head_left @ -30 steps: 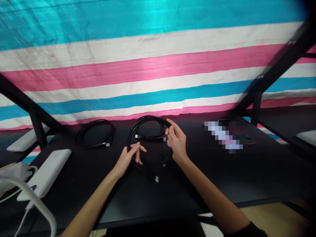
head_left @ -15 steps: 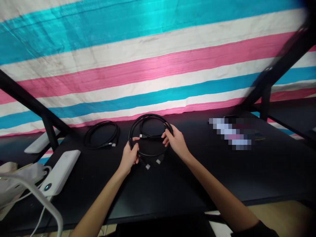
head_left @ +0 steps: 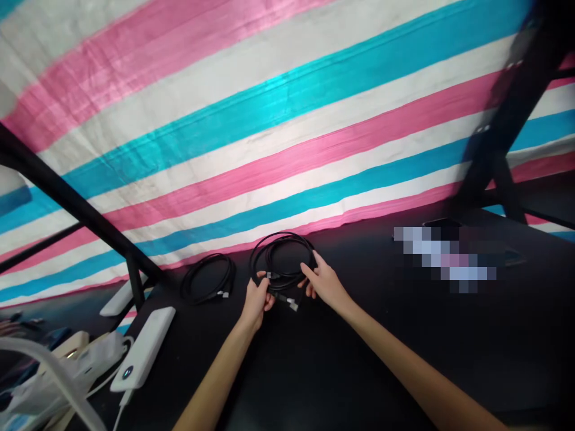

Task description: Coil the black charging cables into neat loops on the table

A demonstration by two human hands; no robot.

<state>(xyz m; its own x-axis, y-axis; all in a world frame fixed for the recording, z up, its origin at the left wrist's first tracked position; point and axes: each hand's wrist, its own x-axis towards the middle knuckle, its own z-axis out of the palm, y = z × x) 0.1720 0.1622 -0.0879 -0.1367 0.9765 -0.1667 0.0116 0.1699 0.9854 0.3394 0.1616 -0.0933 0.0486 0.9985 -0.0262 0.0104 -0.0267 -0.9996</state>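
My left hand [head_left: 257,300] is closed on the left side of a coiled black cable [head_left: 252,257], thumb on top. On the opposite side, my right hand [head_left: 323,280] grips the same coil between thumb and fingers. Pale metal plugs [head_left: 293,304] stick out at the near side of the loop, between my hands. A second black cable coil [head_left: 269,254] shows through the ring, behind it. Where the two coils overlap, their strands are hard to tell apart. To the left, another coiled black cable [head_left: 185,284] lies flat on the black table [head_left: 323,365], its plugs pointing right.
A white power bank [head_left: 146,347] with a lit round display and a plugged-in cable lies at the left. Beside it are a white power strip [head_left: 76,366] and a thick white cord [head_left: 58,377]. A blurred-out object [head_left: 444,257] lies right. Black frame bars [head_left: 503,143] flank a striped sheet [head_left: 287,149].
The view has shifted, so the tabletop things appear further right and lower. My hands have lowered the held coil toward the table, over the coil behind it, and its plugs now sit closer together.
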